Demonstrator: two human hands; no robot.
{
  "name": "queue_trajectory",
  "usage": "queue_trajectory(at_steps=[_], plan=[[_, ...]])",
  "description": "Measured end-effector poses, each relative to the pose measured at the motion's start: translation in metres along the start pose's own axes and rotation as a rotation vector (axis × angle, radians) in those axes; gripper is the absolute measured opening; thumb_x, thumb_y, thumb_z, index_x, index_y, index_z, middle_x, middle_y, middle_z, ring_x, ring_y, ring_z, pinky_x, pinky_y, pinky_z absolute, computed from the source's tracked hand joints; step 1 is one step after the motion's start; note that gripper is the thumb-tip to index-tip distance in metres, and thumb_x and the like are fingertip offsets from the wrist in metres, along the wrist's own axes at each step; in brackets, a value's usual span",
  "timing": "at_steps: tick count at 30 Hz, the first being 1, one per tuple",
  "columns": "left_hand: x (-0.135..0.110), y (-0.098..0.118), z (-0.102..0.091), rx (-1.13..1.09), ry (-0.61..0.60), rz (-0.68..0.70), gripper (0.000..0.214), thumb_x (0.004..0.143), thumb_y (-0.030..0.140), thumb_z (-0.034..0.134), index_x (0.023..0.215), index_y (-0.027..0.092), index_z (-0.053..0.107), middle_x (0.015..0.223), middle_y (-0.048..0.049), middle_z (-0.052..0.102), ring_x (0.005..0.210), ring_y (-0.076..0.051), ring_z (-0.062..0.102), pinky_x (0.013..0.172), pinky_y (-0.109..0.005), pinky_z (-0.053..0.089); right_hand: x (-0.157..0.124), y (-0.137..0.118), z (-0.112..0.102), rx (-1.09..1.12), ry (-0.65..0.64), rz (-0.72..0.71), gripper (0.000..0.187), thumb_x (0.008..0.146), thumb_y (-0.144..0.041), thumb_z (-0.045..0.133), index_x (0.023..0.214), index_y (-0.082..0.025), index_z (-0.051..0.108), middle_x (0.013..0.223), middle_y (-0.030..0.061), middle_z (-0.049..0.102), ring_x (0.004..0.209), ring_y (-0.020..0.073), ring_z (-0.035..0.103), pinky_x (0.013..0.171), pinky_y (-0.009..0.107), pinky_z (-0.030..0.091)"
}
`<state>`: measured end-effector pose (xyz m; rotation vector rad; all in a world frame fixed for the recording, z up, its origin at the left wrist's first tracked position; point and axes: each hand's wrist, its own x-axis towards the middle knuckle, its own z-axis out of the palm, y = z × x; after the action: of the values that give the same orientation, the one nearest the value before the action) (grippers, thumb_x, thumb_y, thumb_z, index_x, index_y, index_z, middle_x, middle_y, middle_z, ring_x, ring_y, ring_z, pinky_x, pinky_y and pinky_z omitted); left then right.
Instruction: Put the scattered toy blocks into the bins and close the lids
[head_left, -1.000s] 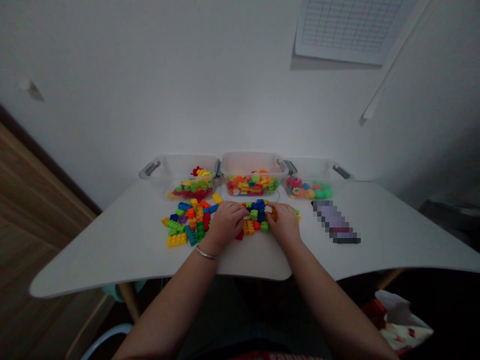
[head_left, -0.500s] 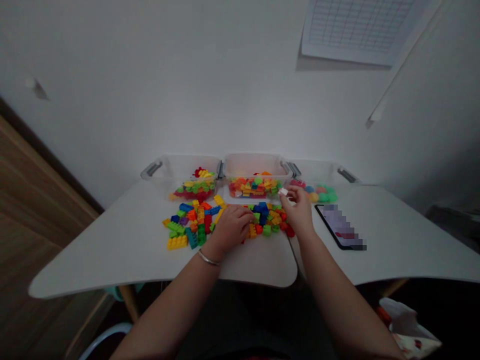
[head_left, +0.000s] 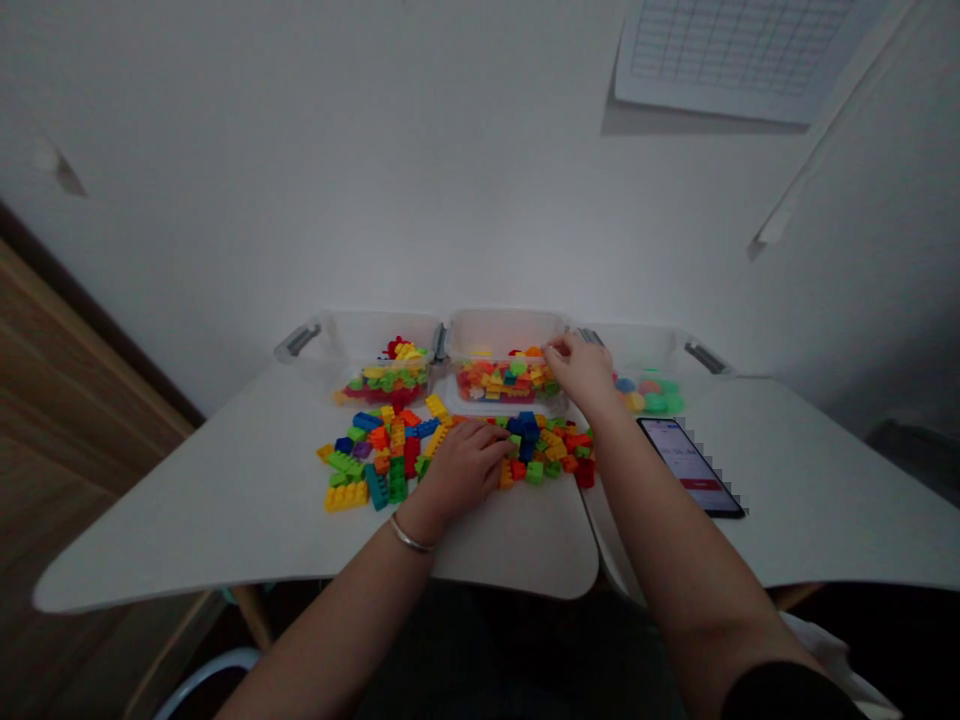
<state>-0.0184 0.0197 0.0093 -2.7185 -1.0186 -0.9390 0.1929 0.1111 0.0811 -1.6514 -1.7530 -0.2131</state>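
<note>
Colourful toy building bricks lie in a loose pile on the white table. My left hand rests on the middle of the pile, fingers stretched over the bricks and hiding some; a light green brick is beside its fingertips. Over the right rim of the middle clear plastic bin is my right hand, thumb and fingers drawn together in a pinch. Whatever may be between those fingertips is hidden. Small mixed pieces fill the lower part of that bin.
A left clear bin holds green, yellow and red pieces. The right clear bin holds rounded pastel pieces. A phone lies right of my right forearm. Two tabletops meet at a seam. Behind the bins stands a wall.
My right hand has moved up and forward from above the pile's right end to the middle bin's rim. The small white piece in its fingers no longer shows. My left hand stays on the pile.
</note>
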Motion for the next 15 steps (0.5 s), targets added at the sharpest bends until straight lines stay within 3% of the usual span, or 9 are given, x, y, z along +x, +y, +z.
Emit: queue_trajectory(at_steps=[4, 8, 11, 15], plan=[[0.000, -0.001, 0.003, -0.006, -0.023, -0.014, 0.029, 0.085, 0.011, 0.052, 0.107, 0.021, 0.069, 0.111, -0.0065, 0.070, 0.104, -0.024, 0.061, 0.092, -0.042, 0.049, -0.002, 0.002, 0.006, -0.099, -0.034, -0.103, 0.041, 0.093, -0.034, 0.039, 0.083, -0.016, 0.074, 0.080, 0.0130, 0.072, 0.081, 0.0272, 0.064, 0.082, 0.043, 0.045], [0.005, 0.003, 0.005, 0.005, -0.043, -0.042, 0.034, 0.085, 0.013, 0.054, 0.117, 0.020, 0.064, 0.120, -0.0081, 0.068, 0.112, -0.026, 0.059, 0.100, -0.046, 0.047, -0.008, 0.004, 0.009, -0.154, 0.033, -0.193, 0.047, 0.095, -0.034, 0.036, 0.073, -0.017, 0.073, 0.077, 0.0119, 0.072, 0.084, 0.0279, 0.064, 0.101, 0.054, 0.036], [0.016, 0.007, 0.002, 0.003, -0.065, -0.110, 0.040, 0.085, 0.016, 0.058, 0.125, 0.018, 0.060, 0.126, -0.0098, 0.064, 0.115, -0.026, 0.058, 0.101, -0.046, 0.046, -0.009, 0.005, 0.010, -0.145, 0.043, -0.205, 0.046, 0.095, -0.032, 0.035, 0.076, -0.017, 0.074, 0.081, 0.0115, 0.073, 0.089, 0.0280, 0.063, 0.109, 0.056, 0.026], [0.035, 0.010, 0.002, 0.023, -0.150, -0.127, 0.040, 0.086, 0.022, 0.060, 0.125, 0.018, 0.060, 0.128, -0.0107, 0.062, 0.116, -0.027, 0.056, 0.101, -0.045, 0.046, -0.009, 0.007, 0.010, -0.068, -0.012, -0.218, 0.041, 0.095, -0.029, 0.036, 0.089, -0.015, 0.074, 0.094, 0.0145, 0.073, 0.095, 0.0280, 0.062, 0.108, 0.052, 0.028]])
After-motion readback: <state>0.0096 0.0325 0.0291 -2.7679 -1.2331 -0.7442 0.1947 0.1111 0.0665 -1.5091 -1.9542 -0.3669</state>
